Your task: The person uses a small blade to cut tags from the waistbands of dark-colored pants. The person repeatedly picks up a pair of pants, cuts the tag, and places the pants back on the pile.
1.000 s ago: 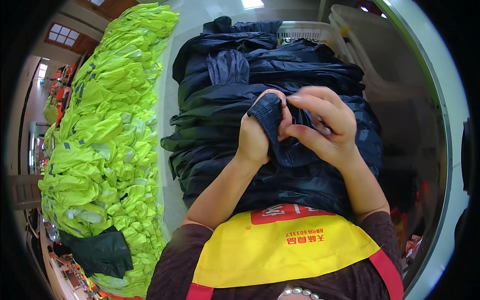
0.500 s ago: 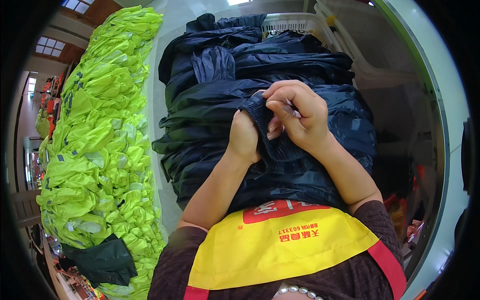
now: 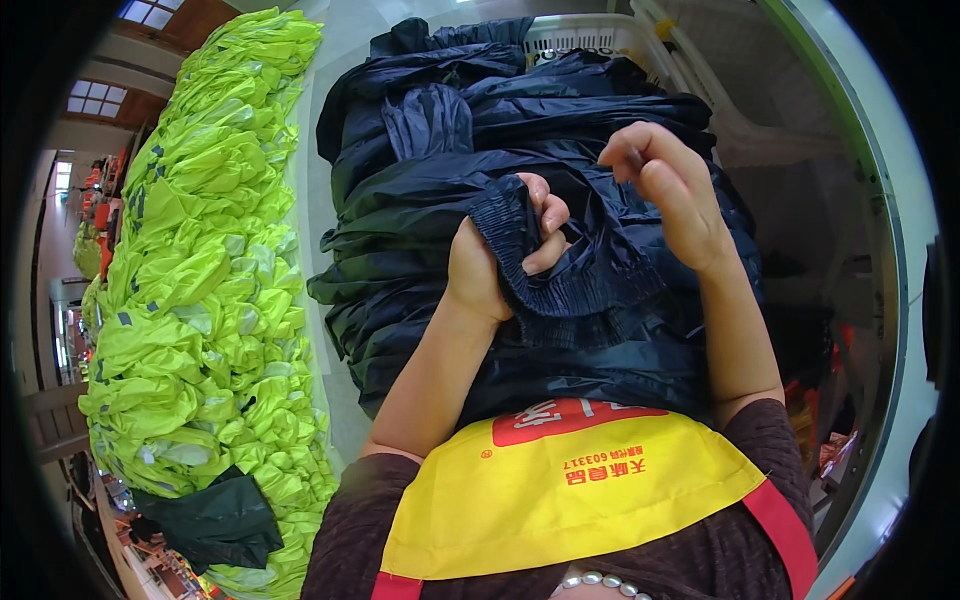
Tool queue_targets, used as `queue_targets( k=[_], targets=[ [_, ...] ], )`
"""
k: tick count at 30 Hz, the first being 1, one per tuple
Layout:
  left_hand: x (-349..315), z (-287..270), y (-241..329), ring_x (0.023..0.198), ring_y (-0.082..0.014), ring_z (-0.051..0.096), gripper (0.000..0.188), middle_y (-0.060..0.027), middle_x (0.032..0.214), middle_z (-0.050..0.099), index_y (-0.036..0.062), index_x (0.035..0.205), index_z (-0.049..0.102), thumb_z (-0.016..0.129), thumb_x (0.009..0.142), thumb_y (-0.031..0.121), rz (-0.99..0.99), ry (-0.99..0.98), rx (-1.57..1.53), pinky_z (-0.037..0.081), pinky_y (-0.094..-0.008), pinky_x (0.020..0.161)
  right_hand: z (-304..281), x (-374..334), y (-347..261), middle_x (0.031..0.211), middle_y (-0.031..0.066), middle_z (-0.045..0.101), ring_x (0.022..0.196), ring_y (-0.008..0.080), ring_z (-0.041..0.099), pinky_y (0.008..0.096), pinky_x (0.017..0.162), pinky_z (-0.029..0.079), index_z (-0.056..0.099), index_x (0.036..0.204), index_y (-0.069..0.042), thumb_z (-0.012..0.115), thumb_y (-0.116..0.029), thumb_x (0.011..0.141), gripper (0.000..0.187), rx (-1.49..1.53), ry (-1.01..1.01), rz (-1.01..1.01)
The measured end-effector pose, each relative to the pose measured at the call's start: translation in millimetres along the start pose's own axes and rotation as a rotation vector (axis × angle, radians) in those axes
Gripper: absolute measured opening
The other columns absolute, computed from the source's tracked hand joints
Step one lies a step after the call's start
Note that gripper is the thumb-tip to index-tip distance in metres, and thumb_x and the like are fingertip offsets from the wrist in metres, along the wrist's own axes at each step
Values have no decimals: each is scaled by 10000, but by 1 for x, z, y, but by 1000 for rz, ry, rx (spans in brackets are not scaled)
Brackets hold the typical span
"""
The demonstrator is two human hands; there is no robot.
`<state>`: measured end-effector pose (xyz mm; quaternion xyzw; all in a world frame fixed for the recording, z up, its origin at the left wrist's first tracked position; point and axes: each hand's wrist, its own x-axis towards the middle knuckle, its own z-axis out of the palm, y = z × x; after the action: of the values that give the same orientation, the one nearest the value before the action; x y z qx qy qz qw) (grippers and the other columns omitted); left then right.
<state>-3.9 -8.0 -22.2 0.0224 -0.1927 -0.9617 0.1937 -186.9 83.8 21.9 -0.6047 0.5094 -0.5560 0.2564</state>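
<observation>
My left hand [image 3: 474, 268] is closed round the gathered elastic waistband [image 3: 507, 232] of a dark navy garment, its fingertips curled over the band's edge. The rest of the band sags toward me across a big pile of dark, shiny garments [image 3: 420, 190]. Up and to the right, apart from the waistband, my right hand [image 3: 682, 205] is raised with thumb and fingers bent together. Something small and dark shows at its fingertips, too blurred to name.
Along the left lies a long heap of bright yellow-green garments [image 3: 200, 290], with a dark folded cloth [image 3: 222, 522] on its near end. A white plastic basket [image 3: 575, 38] stands behind the dark pile. A pale metal edge [image 3: 893, 250] curves down the right side.
My right hand has pulled away from the waistband, going up and to the right. My left hand keeps its hold, and more of the band now shows.
</observation>
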Motion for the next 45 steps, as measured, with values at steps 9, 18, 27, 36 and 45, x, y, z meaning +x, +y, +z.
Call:
queue_targets(
  k=[9,18,27,36,45],
  targets=[
    [2,5,-4,443,-141,400,248,-96,801,511,57,903,479,407,936,292,30,97,47,342,-227,425,15,-9,-5,743,103,594,618,233,577,305,552,456,600,935,-17,561,-315,878,306,-403,-313,-195],
    [2,8,-5,442,-139,418,254,-95,757,503,45,900,476,398,945,282,64,107,82,351,-229,424,27,-14,2,720,91,586,603,223,570,308,541,449,581,836,-54,519,-343,909,305,-492,-180,-152],
    [2,10,-8,446,-136,426,248,-93,736,503,51,910,473,387,956,279,111,98,158,339,-226,442,25,-12,-1,712,94,582,609,227,570,315,552,450,580,821,-52,509,-350,914,321,-522,-195,-126],
    [2,11,-9,454,-134,424,252,-86,738,515,54,902,484,393,957,282,127,112,202,338,-228,437,27,-15,4,718,94,582,607,225,568,316,554,447,574,819,-47,504,-329,918,307,-471,-157,-145],
    [2,6,-14,454,-133,408,237,-64,775,503,70,916,487,392,951,285,129,138,196,347,-230,470,31,-14,8,737,85,590,624,213,575,295,562,440,583,851,-26,504,-278,923,274,-321,-123,-135]
  ],
)
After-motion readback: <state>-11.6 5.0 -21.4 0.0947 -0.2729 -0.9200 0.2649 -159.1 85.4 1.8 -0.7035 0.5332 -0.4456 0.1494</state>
